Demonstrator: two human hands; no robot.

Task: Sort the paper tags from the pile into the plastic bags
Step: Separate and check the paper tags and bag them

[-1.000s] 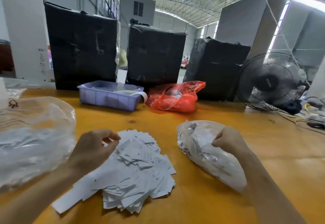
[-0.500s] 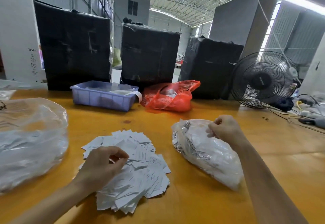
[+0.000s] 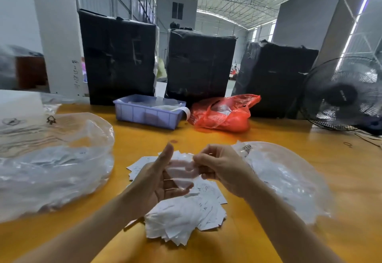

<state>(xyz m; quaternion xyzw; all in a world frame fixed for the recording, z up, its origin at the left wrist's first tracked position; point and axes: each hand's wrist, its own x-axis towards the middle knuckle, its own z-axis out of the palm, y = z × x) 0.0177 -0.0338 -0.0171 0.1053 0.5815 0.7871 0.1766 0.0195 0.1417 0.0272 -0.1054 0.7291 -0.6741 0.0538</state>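
- Hands meet above the pile of paper tags [image 3: 186, 211] in the middle of the tabletop [image 3: 268, 138]: the left hand [image 3: 159, 182] lies palm up with thumb raised and fingers loosely curled under a small clear bag [image 3: 179, 169], and the right hand [image 3: 217, 169] pinches that bag's edge.
- Blur hides whether any tag is already inside the small bag; I cannot tell.
- Risk, as I judge it: the film is thin and slippery, so a weak pinch could let the mouth close or the bag slip down onto the pile.
- Tags are light and loosely heaped; the fan [image 3: 343, 95] at the far right could scatter them if it is running.
- A forearm dragged across the heap would likely push tags toward the near edge.
- Flanking the pile are a large clear bag [image 3: 51, 159] to the left and another clear bag [image 3: 289, 176] to the right, both crowding the working space.
- Farther back sit a blue bin [image 3: 146, 114], a red bag [image 3: 225, 114] and black wrapped boxes [image 3: 117, 56], well apart from the hands.
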